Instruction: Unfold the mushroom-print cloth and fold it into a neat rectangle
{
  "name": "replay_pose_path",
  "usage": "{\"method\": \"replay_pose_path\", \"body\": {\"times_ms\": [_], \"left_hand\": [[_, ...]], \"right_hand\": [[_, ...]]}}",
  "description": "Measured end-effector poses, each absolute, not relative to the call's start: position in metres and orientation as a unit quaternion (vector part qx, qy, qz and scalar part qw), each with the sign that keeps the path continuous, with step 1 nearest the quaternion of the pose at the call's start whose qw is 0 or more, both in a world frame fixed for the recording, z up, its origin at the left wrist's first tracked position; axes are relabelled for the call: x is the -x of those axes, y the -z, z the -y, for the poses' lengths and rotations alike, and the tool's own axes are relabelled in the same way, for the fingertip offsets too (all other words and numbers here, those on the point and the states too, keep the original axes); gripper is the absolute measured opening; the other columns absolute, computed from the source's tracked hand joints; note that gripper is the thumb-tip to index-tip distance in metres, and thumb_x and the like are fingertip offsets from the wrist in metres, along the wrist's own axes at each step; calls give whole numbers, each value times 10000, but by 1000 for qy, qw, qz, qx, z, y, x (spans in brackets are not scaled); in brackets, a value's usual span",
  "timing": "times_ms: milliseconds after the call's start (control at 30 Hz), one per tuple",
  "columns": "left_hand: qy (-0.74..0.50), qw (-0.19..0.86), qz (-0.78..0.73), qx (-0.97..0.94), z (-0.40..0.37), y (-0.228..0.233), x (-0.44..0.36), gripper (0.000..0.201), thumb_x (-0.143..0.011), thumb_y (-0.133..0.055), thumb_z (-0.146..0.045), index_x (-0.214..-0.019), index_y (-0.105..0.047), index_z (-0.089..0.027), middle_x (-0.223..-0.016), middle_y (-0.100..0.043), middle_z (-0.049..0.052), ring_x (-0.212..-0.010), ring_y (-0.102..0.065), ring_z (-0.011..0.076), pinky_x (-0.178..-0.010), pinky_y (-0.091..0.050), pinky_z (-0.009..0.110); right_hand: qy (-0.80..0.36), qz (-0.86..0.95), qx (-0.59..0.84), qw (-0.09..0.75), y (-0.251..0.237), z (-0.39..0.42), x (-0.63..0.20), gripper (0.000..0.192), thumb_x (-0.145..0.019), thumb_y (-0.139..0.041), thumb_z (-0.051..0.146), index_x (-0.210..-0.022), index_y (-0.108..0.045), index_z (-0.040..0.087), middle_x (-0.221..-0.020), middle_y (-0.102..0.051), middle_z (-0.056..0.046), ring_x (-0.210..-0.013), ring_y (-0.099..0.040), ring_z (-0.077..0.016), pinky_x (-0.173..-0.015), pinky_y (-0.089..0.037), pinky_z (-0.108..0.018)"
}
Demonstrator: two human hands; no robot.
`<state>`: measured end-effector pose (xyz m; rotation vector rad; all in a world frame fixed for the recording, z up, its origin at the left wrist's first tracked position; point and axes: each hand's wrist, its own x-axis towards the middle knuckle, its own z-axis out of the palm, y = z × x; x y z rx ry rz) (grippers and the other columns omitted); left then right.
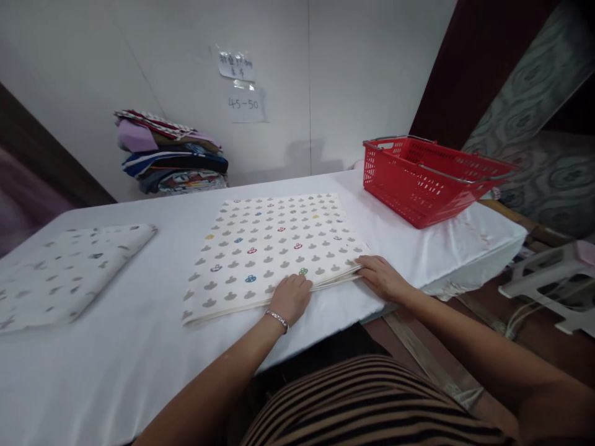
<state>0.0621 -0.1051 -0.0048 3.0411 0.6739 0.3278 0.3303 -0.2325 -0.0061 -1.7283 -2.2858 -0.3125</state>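
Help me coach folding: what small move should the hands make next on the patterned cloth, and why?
Probably lift the near edge and fold it away. The left hand and right hand both rest on the near edge of the patterned cloth, which lies flat in layers on the table, edges roughly even.

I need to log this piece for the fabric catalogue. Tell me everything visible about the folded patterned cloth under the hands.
The folded patterned cloth is cream, printed with rows of small grey shapes and a few red, blue, yellow and green ones. It lies flat, layered, roughly square, on the white table. The left hand presses its near edge; the right hand touches its near right corner.
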Motion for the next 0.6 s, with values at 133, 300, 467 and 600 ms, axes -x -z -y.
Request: {"method": "replay_pose_path", "body": {"times_ms": [133, 300, 467, 600], "left_hand": [[-130, 24, -214, -968, 103, 6, -60, 110, -826, -486, -182, -908, -559, -193, -906, -592, 59, -846, -518, 201, -760, -421, 345], [-138, 36, -210, -967, 101, 9, -60, 130, -856, -477, -250, -946, -560, -204, -910, -588, 53, -841, -516, 198, -750, -424, 341], [-148, 42, -215, -964, 99, 10, -63, 158, -881, -438, -269, -912, -577, -199, -885, -593, 54, -827, -518, 197, -745, -426, 343], [-162, 55, -222, -960, 98, 10, -63, 191, -892, -412, -284, -907, -582, -198, -880, -597, 54, -823, -522, 194, -743, -429, 346]], "right_hand": [[98, 772, 609, 157, 3, 232, -336, 180, -851, -484, 168, -960, -625, 176, -1213, -541, -129, -1161, -456, -244, -921, -388, -436], [74, 764, 623, 150, -1, 227, -338, 143, -864, -483, 199, -910, -618, 189, -1243, -527, -115, -1202, -426, -248, -940, -364, -473], [94, 768, 612, 164, 1, 227, -340, 117, -850, -506, 196, -933, -586, 175, -1273, -497, -129, -1226, -399, -242, -954, -362, -462], [133, 753, 617, 186, 8, 223, -337, 112, -834, -509, 162, -926, -573, 168, -1322, -450, -141, -1267, -347, -253, -956, -362, -480]]}}
